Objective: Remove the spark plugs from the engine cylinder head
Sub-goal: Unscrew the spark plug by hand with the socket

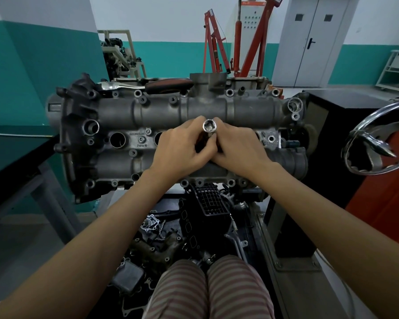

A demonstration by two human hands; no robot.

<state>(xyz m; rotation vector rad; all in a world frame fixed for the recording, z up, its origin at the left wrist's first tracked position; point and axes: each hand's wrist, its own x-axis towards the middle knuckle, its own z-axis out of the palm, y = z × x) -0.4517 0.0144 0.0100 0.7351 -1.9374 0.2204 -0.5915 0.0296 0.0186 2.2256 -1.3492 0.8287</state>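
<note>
Cylinder head (pixel 115 111) spans well beyond both hands, its open plug wells (pixel 117 139) lying left of them. Ratchet (pixel 148 85) rests along the far edge, apart from the hands. Left hand (pixel 180 148) and right hand (pixel 237 146) meet at centre, fingers curled around the upright spark plug socket (pixel 209 126).

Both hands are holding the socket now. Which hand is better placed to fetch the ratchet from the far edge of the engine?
Probably the left hand: the ratchet lies up and to the left of the socket, on that hand's side. The right hand could keep gripping the socket.
</note>
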